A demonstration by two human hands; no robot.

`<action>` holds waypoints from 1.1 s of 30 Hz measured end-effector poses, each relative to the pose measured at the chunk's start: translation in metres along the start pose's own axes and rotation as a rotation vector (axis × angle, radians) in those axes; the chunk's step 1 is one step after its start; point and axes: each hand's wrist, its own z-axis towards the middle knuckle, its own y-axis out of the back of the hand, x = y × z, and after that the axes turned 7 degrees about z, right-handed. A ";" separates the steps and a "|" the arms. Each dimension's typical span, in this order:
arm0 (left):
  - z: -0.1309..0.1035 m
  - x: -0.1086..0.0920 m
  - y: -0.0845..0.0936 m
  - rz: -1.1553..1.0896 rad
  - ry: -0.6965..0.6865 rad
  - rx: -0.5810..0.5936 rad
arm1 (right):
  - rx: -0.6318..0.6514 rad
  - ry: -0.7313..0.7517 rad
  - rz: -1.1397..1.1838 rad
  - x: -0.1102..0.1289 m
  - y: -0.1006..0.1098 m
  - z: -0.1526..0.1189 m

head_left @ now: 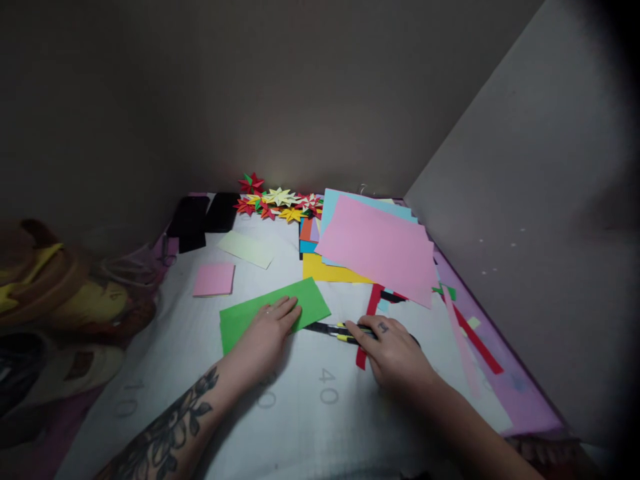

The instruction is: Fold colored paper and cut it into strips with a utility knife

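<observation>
A green sheet of paper point(243, 321) is lying aslant on a white surface point(300, 427) marked with grey numbers, in front of the person. The left hand point(267, 331) is resting flat on it, fingers stretched out and held close together. Just beside the sheet's lower right corner, black-and-yellow scissors point(334, 330) are lying with their blades pointing toward it. The right hand point(395, 350) is covering the handles, its fingers bent over them; because it is hiding the loops, I cannot tell whether it is gripping or merely touching. A red strip point(374, 303) is running beneath the scissors.

Beyond, a large pink sheet point(380, 243) is overlapping a light blue sheet point(333, 203) and a yellow sheet point(325, 268). A pink square point(214, 279) and a pale green slip point(246, 249) are lying to the left. Folded paper stars point(280, 196) are clustering near the back wall, and another red strip point(480, 347) is lying at far right.
</observation>
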 end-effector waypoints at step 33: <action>-0.004 0.008 0.033 0.032 -0.059 0.185 | 0.139 -0.025 0.056 0.014 0.000 0.004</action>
